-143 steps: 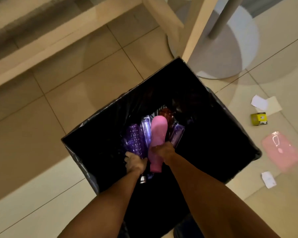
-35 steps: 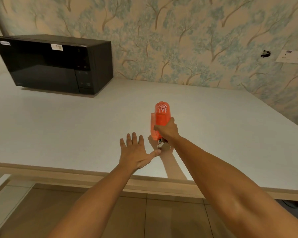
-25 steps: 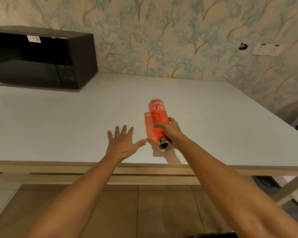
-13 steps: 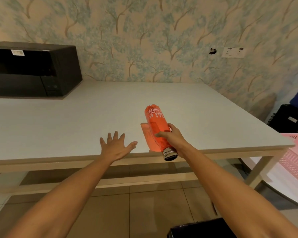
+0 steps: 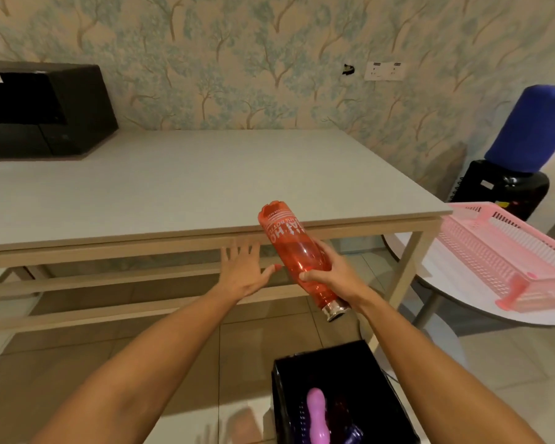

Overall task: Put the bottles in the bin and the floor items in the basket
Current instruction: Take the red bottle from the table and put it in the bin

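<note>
Your right hand [image 5: 335, 273] grips the red bottle [image 5: 293, 251] around its lower body, fingers and thumb curled round it, holding it in the air in front of the table's [image 5: 186, 187] near edge; the bottle is tilted, its silver cap [image 5: 335, 310] pointing toward five o'clock and its base toward eleven. Your left hand [image 5: 242, 271] hangs at nine o'clock of the bottle, fingers straight and spread, holding nothing, its thumb tip just beside the bottle. The black bin [image 5: 342, 398] stands on the floor at six o'clock of the bottle, with a pink bottle [image 5: 317, 415] and a purple one [image 5: 353, 435] inside. At three o'clock the pink basket [image 5: 507, 257] sits on a round white table [image 5: 455, 299]. A black microwave [image 5: 42, 110] stands at ten o'clock on the tabletop.
</note>
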